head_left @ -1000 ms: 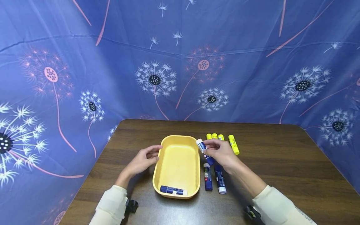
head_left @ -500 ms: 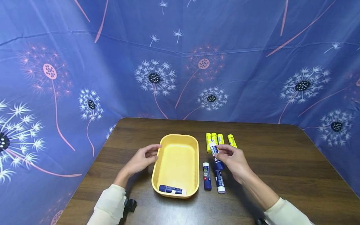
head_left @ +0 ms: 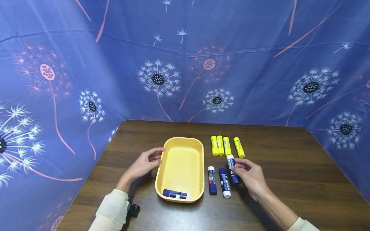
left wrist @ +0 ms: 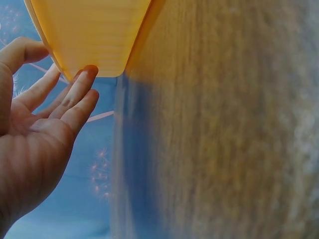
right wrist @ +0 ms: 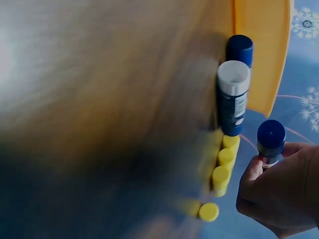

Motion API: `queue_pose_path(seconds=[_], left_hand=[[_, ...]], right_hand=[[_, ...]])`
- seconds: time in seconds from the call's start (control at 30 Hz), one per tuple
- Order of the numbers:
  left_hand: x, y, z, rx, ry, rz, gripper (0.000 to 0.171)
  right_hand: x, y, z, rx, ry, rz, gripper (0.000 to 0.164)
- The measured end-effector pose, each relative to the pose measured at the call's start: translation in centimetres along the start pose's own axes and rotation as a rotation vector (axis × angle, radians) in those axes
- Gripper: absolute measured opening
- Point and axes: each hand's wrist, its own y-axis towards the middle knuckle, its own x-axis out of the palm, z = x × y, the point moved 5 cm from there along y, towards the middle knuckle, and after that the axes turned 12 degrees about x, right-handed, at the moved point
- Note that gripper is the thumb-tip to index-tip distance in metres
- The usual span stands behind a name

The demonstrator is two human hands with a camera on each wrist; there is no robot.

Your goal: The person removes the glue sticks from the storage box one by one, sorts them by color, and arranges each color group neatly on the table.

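My right hand [head_left: 252,177] pinches a blue glue stick [head_left: 233,168] with a white end, right of two similar sticks. In the right wrist view its blue end [right wrist: 271,133] sticks out of my fingers. The first stick on the table, a blue glue stick [head_left: 212,184], lies beside the tray; the second blue glue stick [head_left: 224,180] has its white end toward me. My left hand [head_left: 146,164] touches the left side of the yellow tray [head_left: 160,173], its fingers loosely extended against the wall in the left wrist view. Inside the tray, near its front, lies another blue glue stick [head_left: 174,194].
Several yellow glue sticks [head_left: 220,146] lie in a row behind the blue ones, with one yellow glue stick [head_left: 238,147] a little apart on the right. The brown wooden table [head_left: 300,166] ends at a blue dandelion-print cloth [head_left: 254,80].
My right hand has carried the blue glue stick from the tray's right rim rightward and toward me, to the right of the other two. My left hand has stayed at the tray.
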Motion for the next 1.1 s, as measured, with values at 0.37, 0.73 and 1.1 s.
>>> queue_pose_path(seconds=[0.37,0.73,1.1], left_hand=[[-0.1,0.1,0.4,-0.004,0.008,0.008,0.053],[0.2,0.0,0.3,-0.009,0.007,0.001,0.052],[0.0,-0.1,0.1,-0.026,0.013,0.000,0.052]], right_hand=[[-1.5,0.1,2.4,0.033,-0.044,0.017,0.050],[-1.3,0.0,3.2,0.021,-0.129,0.044,0.048],[-0.8,-0.4,3.2,-0.007,-0.245,0.104,0.043]])
